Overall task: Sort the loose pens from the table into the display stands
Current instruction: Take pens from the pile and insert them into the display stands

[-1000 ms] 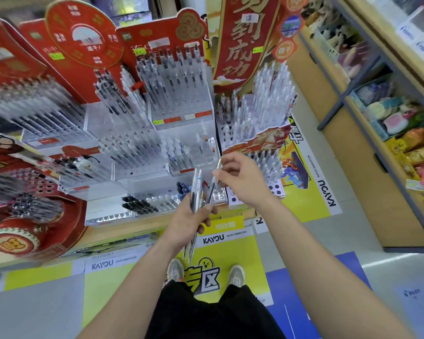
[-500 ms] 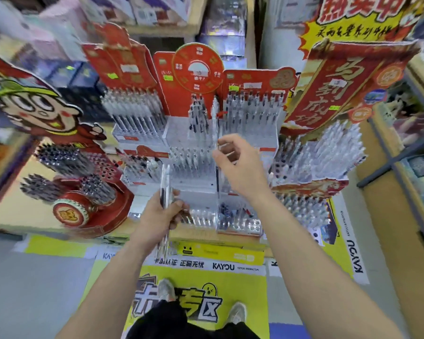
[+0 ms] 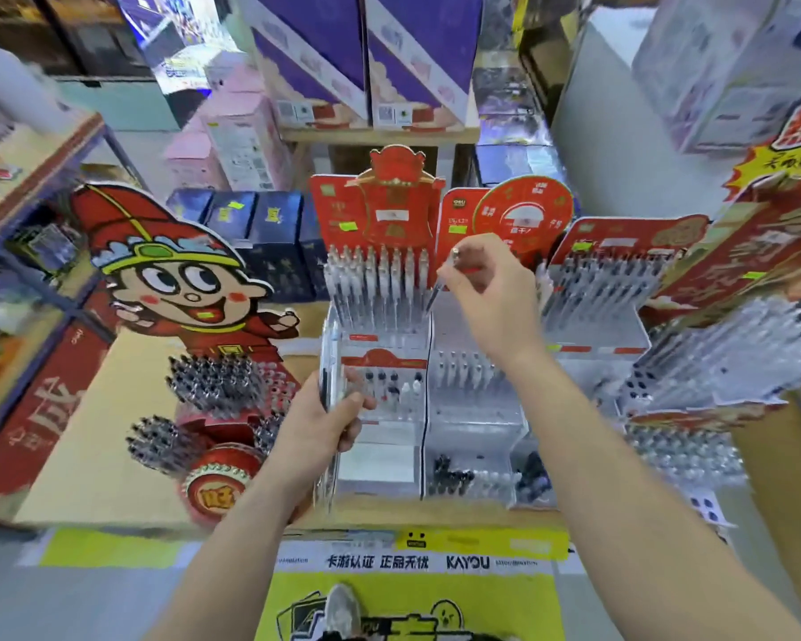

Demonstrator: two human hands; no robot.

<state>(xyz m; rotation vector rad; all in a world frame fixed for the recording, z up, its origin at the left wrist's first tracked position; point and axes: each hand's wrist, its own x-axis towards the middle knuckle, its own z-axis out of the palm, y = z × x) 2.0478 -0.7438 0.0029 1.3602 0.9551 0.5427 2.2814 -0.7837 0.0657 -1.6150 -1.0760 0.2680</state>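
My left hand (image 3: pixel 321 427) grips a bundle of clear pens (image 3: pixel 330 358) upright in front of the tiered acrylic display stands (image 3: pixel 470 437). My right hand (image 3: pixel 491 289) pinches a single clear pen (image 3: pixel 441 280), tip pointing down, just above the upper tier beside a full row of white pens (image 3: pixel 375 284). The slot under the pen tip is hidden by my fingers. Lower tiers hold a few dark-capped pens (image 3: pixel 449 476).
A red cartoon-figure cardboard display (image 3: pixel 176 289) with bristling pen holders (image 3: pixel 213 384) stands at left. More red-backed pen racks (image 3: pixel 606 289) and a slanted rack (image 3: pixel 722 358) fill the right. Purple boxes (image 3: pixel 371 53) sit on the shelf behind. The wooden table edge (image 3: pixel 389 513) runs below.
My view has swung up and left. My right hand rose with the single pen to the top tier. My left hand keeps its bundle at about the same height.
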